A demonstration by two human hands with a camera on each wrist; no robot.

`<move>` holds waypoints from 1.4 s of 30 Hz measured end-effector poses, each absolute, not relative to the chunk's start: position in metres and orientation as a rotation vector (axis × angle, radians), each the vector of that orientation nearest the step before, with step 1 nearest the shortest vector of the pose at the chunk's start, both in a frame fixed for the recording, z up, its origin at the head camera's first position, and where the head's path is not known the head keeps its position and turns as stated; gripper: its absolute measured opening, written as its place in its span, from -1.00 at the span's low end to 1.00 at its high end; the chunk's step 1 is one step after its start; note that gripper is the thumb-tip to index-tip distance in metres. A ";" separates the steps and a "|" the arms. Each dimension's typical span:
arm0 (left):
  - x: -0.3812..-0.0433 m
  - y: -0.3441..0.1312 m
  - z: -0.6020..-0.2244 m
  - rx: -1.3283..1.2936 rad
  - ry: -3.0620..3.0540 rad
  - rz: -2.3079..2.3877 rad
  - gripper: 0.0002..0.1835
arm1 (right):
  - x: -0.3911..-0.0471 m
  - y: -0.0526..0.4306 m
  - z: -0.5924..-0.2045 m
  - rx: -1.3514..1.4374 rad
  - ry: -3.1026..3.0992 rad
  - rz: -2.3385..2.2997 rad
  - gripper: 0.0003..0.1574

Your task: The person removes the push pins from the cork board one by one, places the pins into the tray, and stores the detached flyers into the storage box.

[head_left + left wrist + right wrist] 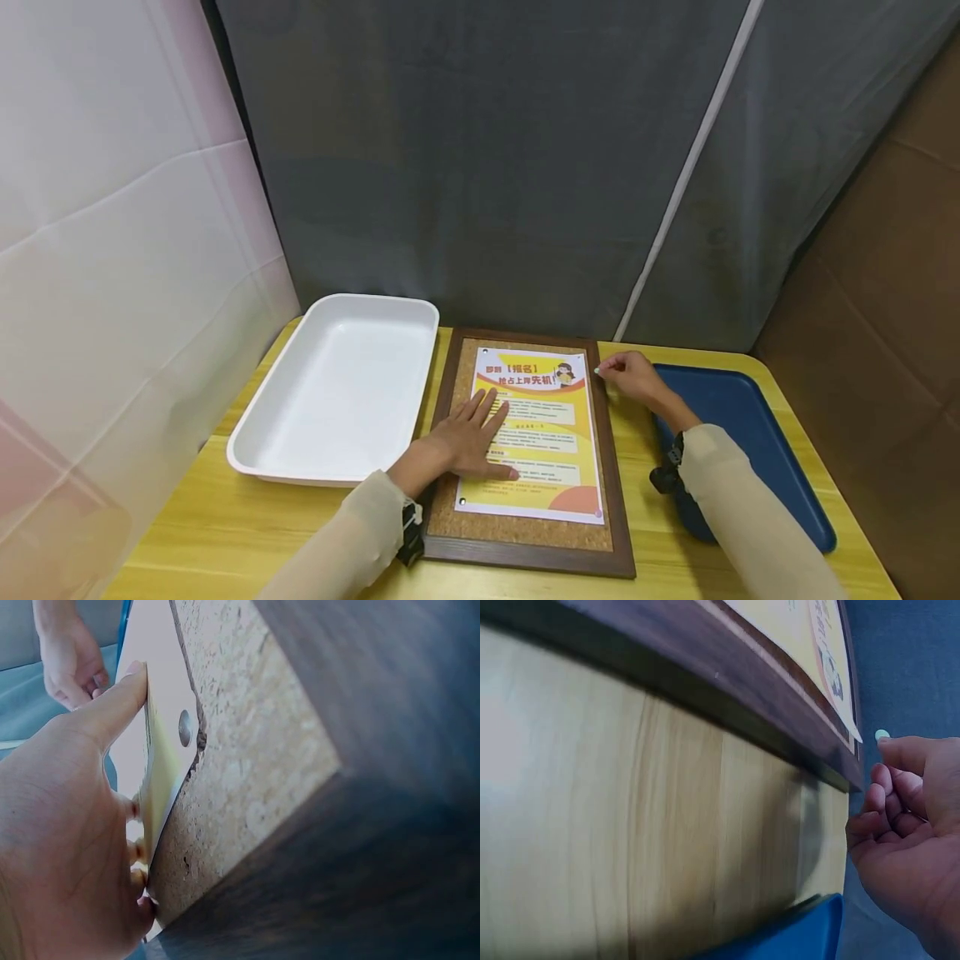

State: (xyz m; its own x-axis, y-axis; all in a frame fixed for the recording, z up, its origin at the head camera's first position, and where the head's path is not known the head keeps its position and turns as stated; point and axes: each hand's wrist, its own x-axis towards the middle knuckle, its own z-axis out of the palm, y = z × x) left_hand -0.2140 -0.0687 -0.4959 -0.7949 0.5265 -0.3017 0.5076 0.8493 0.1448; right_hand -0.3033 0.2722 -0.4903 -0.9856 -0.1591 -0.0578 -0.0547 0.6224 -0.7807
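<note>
A yellow and white printed poster (536, 433) lies on a wood-framed cork board (525, 537). My left hand (467, 437) rests on the poster's left half, fingers spread and pressing it down. In the left wrist view a silver round tack (185, 728) sits at a corner of the paper, by a crumbled patch of cork. Just beyond the board's upper right edge, my right hand (633, 377) pinches a small pale-green thumbtack (883, 735) between thumb and finger. Its other fingers are curled. Near it is the poster's upper right corner.
To the left of the board stands a deep white tray (247, 433). A dark blue tray (772, 442) lies to the right, partly under my right forearm. The yellow wood-grain table (195, 542) ends at a grey curtain (487, 167) behind.
</note>
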 end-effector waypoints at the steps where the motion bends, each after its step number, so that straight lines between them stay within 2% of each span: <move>1: -0.214 -0.069 -0.496 0.778 2.694 0.081 0.22 | -0.303 0.275 -0.491 -0.185 2.721 -1.297 -0.77; 31: -0.214 -0.074 -0.497 0.767 2.693 0.135 0.22 | -0.270 0.345 -0.486 -0.094 2.819 -1.170 -0.68; 42: -0.215 -0.073 -0.497 0.767 2.693 0.135 0.22 | -0.264 0.365 -0.495 -0.058 2.854 -1.120 -0.75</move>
